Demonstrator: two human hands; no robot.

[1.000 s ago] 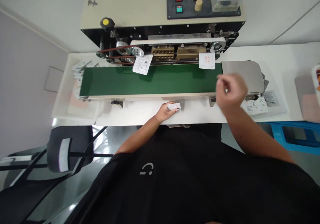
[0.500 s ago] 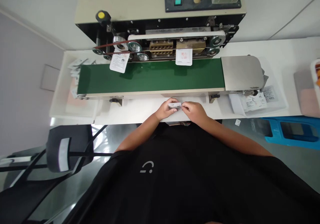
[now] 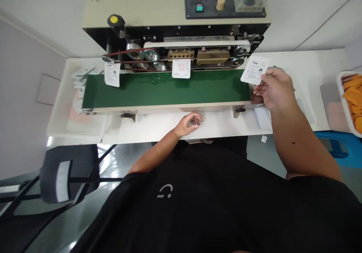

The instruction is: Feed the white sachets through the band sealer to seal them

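My right hand (image 3: 275, 89) pinches a small white printed sachet (image 3: 254, 70) by its lower right corner, holding it at the right end of the green conveyor belt (image 3: 209, 91), close to the rollers. On the table's front part rests my left hand (image 3: 189, 124), loosely curled with fingers apart and nothing in it. The band sealing machine (image 3: 135, 11) carries a second sachet (image 3: 181, 69) hanging below its brass blocks. A third sachet (image 3: 112, 75) hangs at the left end by the red belt.
At the left end, a white tray (image 3: 53, 123) contains several sachets. On the right, partly behind my forearm, is another white bin (image 3: 263, 118). A basket (image 3: 347, 108) of orange pieces stands at the far right above a blue stool (image 3: 349, 147). A black chair (image 3: 49, 174) stands at lower left.
My right hand has moved from beside my left hand up to the belt's right end, now with a sachet. The white item has left my left hand. Both machine-held sachets have travelled left.
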